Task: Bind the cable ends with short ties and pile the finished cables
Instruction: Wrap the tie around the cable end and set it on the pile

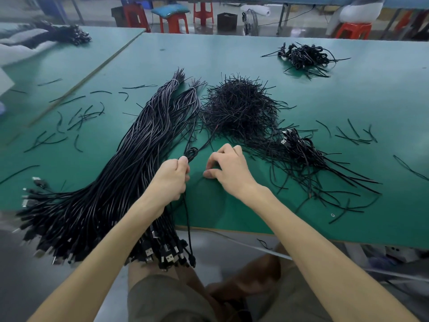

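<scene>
My left hand [173,176] grips a single black cable [188,219]; its coiled end [192,152] sticks out above my fist and its long tail hangs over the table edge. My right hand [228,167] hovers just right of it, fingers curled with thumb and forefinger close together near the green table [232,205]; I cannot tell whether a tie is between them. A mound of short black ties [239,108] lies behind my hands. A large bundle of black USB cables [111,187] lies to the left. A pile of bound cables [301,152] sits at the right.
Another small heap of cables [304,56] lies at the far right of the table. Loose ties [76,119] are scattered on the left and more loose ties [355,134] on the right. Red stools [174,23] stand beyond the table. My knees [209,291] are under the front edge.
</scene>
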A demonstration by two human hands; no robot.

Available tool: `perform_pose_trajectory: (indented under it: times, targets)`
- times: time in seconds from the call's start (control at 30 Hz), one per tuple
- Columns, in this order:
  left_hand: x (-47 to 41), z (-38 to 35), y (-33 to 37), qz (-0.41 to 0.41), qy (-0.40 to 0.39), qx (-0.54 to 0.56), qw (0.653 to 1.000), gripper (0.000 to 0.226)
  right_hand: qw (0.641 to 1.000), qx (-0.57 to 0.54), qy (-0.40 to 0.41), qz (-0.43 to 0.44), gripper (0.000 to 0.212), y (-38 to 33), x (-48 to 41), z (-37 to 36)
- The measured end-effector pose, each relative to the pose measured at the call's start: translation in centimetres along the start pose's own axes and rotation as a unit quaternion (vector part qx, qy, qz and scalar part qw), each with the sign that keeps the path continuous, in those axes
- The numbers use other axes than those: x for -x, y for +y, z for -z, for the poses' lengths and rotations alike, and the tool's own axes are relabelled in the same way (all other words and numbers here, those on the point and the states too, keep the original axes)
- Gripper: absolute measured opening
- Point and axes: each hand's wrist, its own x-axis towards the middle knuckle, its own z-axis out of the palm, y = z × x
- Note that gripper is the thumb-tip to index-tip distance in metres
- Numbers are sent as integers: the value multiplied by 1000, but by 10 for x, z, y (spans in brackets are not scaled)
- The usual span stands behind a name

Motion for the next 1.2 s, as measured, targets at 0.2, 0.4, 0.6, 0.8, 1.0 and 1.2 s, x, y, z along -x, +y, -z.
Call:
perform_pose_trajectory:
  times: [0.2, 0.4, 0.6, 0.8, 1.0, 1.2]
  targets:
    - [7, 0, 6, -7, -42, 94, 995, 30, 973, 213, -13, 88, 14, 0, 18, 5]
    - [4, -14, 3, -15, -45, 101, 994, 32, 936, -320, 74, -128, 13, 9, 45, 35]
    - [14, -45, 17, -71, -154, 48, 984, 40, 835, -520, 17, -177, 18, -10, 56, 40]
    - [22, -37, 15, -94, -188, 67, 975, 44, 766, -620, -17, -172, 15, -7, 61, 46]
    - [24, -38, 13, -91, -182, 58, 977, 49, 788, -588, -38, -181, 19, -2, 64, 42]
    - [25, -36, 13, -57, -209, 130, 967, 47, 817, -565, -31, -112, 38, 3, 71, 49]
